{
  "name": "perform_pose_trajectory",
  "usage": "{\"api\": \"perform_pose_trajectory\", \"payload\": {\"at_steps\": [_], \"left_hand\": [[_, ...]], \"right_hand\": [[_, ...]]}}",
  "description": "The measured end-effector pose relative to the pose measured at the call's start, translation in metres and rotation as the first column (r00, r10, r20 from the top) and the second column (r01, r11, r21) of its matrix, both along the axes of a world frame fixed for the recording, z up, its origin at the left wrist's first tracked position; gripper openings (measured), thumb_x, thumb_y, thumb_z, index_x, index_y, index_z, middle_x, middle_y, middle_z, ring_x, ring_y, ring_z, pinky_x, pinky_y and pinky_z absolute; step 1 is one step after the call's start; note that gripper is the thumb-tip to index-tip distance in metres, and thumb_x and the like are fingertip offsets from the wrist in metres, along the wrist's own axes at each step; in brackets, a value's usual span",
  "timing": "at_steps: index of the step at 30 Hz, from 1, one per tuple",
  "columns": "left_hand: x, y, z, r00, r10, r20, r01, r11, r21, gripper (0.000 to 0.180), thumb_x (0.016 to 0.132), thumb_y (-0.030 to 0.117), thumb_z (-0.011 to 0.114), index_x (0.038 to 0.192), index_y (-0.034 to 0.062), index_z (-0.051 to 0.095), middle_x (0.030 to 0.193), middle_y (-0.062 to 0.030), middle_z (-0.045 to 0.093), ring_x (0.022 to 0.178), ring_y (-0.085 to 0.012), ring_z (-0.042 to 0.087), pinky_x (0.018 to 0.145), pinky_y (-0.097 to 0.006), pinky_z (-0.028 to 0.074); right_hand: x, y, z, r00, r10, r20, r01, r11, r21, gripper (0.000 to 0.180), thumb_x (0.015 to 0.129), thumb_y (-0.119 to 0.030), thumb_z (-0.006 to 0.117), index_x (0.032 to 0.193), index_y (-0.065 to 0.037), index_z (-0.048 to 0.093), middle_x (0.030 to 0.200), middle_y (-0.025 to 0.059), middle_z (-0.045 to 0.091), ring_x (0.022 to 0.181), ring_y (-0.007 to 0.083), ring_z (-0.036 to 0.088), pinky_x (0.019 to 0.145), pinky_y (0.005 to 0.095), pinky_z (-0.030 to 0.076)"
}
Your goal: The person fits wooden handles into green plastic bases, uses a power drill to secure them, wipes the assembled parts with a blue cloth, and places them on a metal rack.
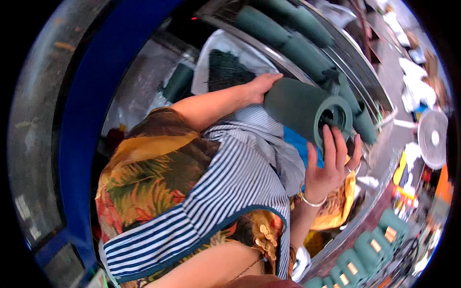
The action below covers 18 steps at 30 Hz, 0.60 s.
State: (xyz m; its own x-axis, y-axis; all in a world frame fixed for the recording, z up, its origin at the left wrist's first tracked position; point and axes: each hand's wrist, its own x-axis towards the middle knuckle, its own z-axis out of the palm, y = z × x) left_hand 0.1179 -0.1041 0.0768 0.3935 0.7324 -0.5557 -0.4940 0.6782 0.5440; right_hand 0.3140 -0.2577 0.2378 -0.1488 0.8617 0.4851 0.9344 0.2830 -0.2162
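A dark green hollow cylinder (291,106) lies tilted across in front of my body, its round ringed end turned toward the right. My left hand (261,88) is closed on its far left end, though most of the fingers are hidden behind it. At the ringed end, my right hand (331,165) has its fingers spread, with fingertips at the rim and over the dark opening. A ring and a bracelet show on this hand. A striped apron (230,177) covers my front below the cylinder.
More green cylinders (307,58) lie in a metal-edged rack beyond my hands. Behind my left forearm is a white-edged container (204,65) with dark green material. A blue post (79,144) rises at left. Several green pieces with tan labels (367,247) and a round fan (433,139) are at right.
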Motion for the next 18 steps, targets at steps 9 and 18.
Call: {"api": "perform_pose_trajectory", "payload": {"at_steps": [9, 18], "left_hand": [[-0.085, 0.016, -0.065, 0.941, 0.3, 0.155, -0.305, 0.952, 0.007, 0.032, 0.099, 0.032, 0.051, 0.107, 0.0034, 0.064, 0.102, -0.0102, 0.069, 0.093, -0.0202, 0.067, 0.085, -0.038, 0.055], [-0.125, 0.026, -0.141, 0.838, 0.292, 0.461, -0.296, 0.953, -0.067, 0.036, 0.097, 0.035, 0.055, 0.113, 0.0052, 0.065, 0.11, -0.0115, 0.068, 0.097, -0.0245, 0.067, 0.089, -0.045, 0.053]], "right_hand": [[-0.118, 0.069, 0.024, 0.883, 0.321, 0.343, -0.207, 0.921, -0.329, 0.057, 0.072, -0.031, 0.077, 0.125, -0.021, 0.061, 0.126, -0.0006, 0.059, 0.128, 0.0383, 0.042, 0.109, 0.0599, 0.024], [-0.161, 0.114, -0.001, 0.823, 0.502, 0.265, -0.376, 0.832, -0.407, 0.065, 0.065, -0.036, 0.078, 0.126, -0.025, 0.058, 0.123, -0.001, 0.058, 0.132, 0.037, 0.039, 0.105, 0.0689, 0.024]]}}
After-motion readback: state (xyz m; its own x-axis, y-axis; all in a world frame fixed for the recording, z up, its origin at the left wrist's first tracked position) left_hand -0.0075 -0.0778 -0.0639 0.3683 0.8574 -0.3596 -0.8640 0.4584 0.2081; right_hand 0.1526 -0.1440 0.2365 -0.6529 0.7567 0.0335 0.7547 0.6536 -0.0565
